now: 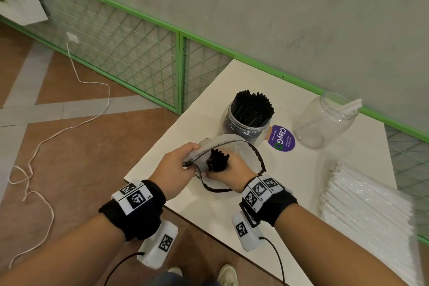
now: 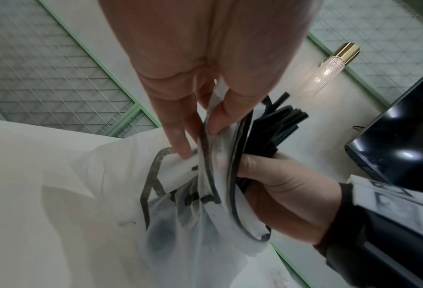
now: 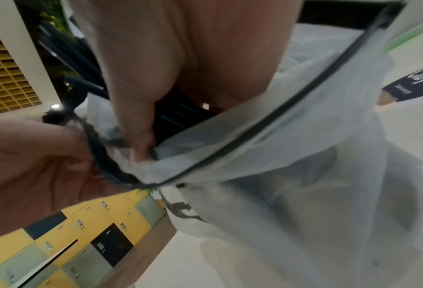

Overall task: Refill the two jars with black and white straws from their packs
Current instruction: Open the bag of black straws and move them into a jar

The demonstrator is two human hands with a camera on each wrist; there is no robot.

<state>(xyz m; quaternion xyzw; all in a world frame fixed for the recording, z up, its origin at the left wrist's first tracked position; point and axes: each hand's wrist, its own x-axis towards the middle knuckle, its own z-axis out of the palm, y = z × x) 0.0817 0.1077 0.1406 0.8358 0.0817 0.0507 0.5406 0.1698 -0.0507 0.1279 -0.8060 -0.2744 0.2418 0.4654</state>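
A clear zip pack (image 1: pixel 234 148) with a black zipper rim lies at the table's near left corner. My left hand (image 1: pixel 178 167) pinches its rim (image 2: pixel 208 136) and holds the mouth apart. My right hand (image 1: pixel 229 172) is inside the pack, gripping a bundle of black straws (image 1: pixel 217 161) (image 2: pixel 279 124) whose ends stick out of the mouth. Behind stands a clear jar (image 1: pixel 249 121) packed with black straws. To its right a second clear jar (image 1: pixel 325 121) holds a few white straws (image 1: pixel 351 105). A pack of white straws (image 1: pixel 366 204) lies at the right.
A purple round sticker (image 1: pixel 281 138) lies on the white table (image 1: pixel 290 183) between the jars. A green-framed mesh fence (image 1: pixel 139 53) runs behind, close to the jars. A white cable (image 1: pixel 69 123) trails over the floor at the left.
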